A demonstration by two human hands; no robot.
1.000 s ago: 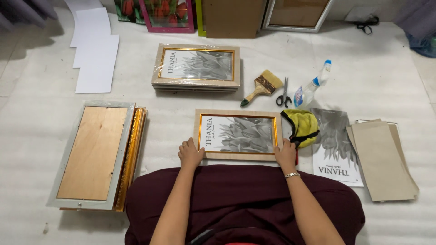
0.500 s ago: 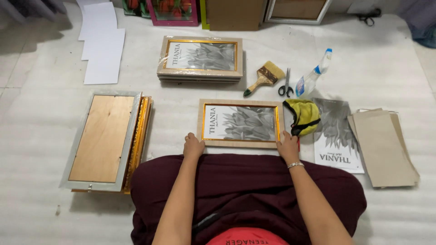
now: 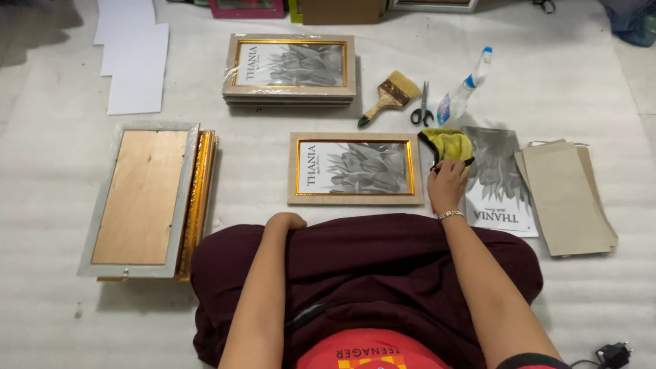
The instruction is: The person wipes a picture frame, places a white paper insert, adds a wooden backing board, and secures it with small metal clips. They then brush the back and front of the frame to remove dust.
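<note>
While the person sits cross-legged on the floor (image 3: 61, 321), the left hand (image 3: 287, 221) rests on the maroon-clad knee, its fingers curled under so that whether they grip anything cannot be told. The right hand (image 3: 447, 184) reaches just past the other knee, fingers closing loosely on the near edge of a yellow cloth (image 3: 447, 145). That cloth lies against the right end of a gold-trimmed picture frame (image 3: 355, 168), which lies flat, face up, directly ahead of the knees. Right of the hand, a grey printed sheet (image 3: 502, 184) lies partly under the cloth, and a stack of brown backing boards (image 3: 567, 195) sits just beside it. To the left, well apart, a frame turned face down (image 3: 140, 198) shows its plywood back atop gilded frames. Farther off, a paintbrush (image 3: 386, 98), scissors (image 3: 422, 109) and a spray bottle (image 3: 465, 89) lie side by side; left of them stands a pile of wrapped frames (image 3: 290, 68), and white paper sheets (image 3: 133, 58) lie at the far left.
</note>
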